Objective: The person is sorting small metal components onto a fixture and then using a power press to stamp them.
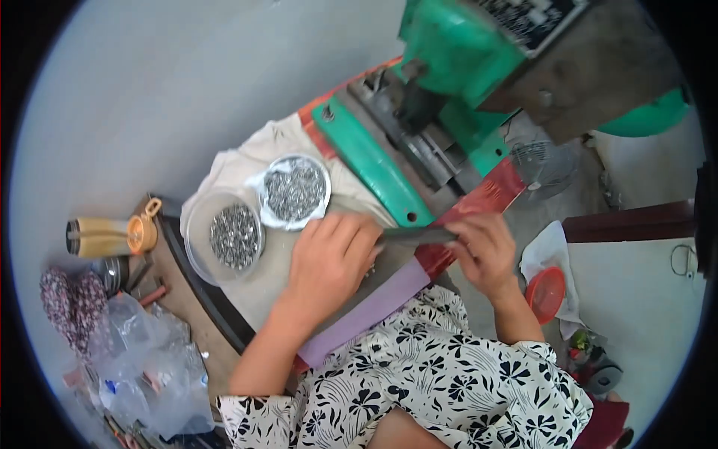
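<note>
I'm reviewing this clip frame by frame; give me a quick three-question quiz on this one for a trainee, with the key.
1. True or false: the dark bar spans the gap between the left hand and the right hand.

2. What does the white bowl hold?
A) clear liquid
B) small silvery pieces
C) folded cloth

3. Fill in the gap: the paint on the large machine beyond the hands is mainly ____.

Key: 1. True; 2. B; 3. green.
</note>
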Demonstrator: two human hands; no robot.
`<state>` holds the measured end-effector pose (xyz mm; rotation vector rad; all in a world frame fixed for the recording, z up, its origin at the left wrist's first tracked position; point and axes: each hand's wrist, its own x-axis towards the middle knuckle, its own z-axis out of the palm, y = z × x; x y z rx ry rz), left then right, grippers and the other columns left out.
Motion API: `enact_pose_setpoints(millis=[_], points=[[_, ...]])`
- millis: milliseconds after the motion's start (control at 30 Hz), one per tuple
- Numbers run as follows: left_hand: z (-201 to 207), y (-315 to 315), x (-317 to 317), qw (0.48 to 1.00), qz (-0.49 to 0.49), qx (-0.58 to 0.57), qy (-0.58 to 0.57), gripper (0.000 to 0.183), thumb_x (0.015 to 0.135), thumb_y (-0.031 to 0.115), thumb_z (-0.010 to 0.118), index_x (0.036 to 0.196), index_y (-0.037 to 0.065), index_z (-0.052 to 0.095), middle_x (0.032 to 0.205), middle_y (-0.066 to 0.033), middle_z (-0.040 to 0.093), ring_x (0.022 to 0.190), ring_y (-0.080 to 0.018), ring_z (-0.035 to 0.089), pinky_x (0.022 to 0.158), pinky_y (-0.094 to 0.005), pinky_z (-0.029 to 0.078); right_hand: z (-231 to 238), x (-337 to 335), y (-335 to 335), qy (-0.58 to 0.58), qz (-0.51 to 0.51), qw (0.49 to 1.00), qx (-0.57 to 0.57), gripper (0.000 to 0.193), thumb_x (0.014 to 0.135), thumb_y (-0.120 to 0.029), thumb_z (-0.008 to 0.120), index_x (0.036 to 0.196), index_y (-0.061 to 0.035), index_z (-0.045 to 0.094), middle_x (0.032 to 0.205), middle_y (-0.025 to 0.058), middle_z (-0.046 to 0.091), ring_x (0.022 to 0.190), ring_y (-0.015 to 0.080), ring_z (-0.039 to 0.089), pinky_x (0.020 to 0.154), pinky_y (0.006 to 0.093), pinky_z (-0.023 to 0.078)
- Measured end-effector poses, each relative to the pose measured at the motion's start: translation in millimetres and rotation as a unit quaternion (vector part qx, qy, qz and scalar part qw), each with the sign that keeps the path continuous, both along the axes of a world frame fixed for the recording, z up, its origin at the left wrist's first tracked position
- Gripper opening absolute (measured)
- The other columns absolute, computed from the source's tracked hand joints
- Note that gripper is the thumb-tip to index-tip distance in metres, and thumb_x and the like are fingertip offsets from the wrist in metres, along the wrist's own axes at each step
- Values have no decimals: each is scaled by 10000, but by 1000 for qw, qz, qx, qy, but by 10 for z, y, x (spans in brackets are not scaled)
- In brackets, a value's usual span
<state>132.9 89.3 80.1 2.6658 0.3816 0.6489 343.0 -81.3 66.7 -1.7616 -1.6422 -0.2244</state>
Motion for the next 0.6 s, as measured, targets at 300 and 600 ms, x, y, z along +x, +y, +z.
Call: enact_pose_setpoints(millis=[300, 600], points=[[198, 462, 1246, 979, -166, 118, -25, 248, 720, 106, 756, 932, 46, 642, 954, -61, 598, 904, -259, 582, 787, -372, 492, 63, 356, -75, 17, -149, 988, 23, 272, 727, 4, 750, 992, -12, 689, 948, 125, 661, 790, 291, 619, 698, 381, 507], [273, 318, 1476, 947, -237, 218, -3, 74, 749, 146, 617, 752, 85, 658, 833, -32, 596, 891, -182, 598, 763, -309, 482, 60, 146, -305, 21, -194, 981, 0, 241, 745, -27, 775, 972, -19, 695, 883, 103, 659, 747, 271, 602, 652, 368, 484]])
